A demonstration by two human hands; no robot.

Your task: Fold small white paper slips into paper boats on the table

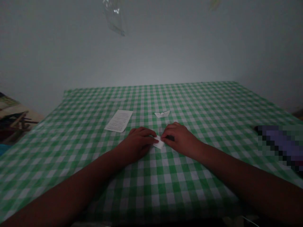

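Observation:
A small folded piece of white paper (pixel 159 143) lies on the checked tablecloth between my two hands. My left hand (pixel 141 141) holds its left side, thumb and fingers on the paper. From the other side, my right hand (pixel 178 137) pinches the paper's upper right edge between thumb and fingertips. My fingers hide part of the paper. Just beyond my hands sits a folded paper boat (pixel 162 114). Farther left, a printed sheet of paper (pixel 119 121) lies flat.
A green and white checked tablecloth (pixel 184 183) covers the table. At the right edge lies a dark, blurred-out flat object (pixel 281 142). A pale strip (pixel 118 100) rests toward the back left. Behind the table rises a grey wall (pixel 165 44) with a clear plastic bag (pixel 115 19).

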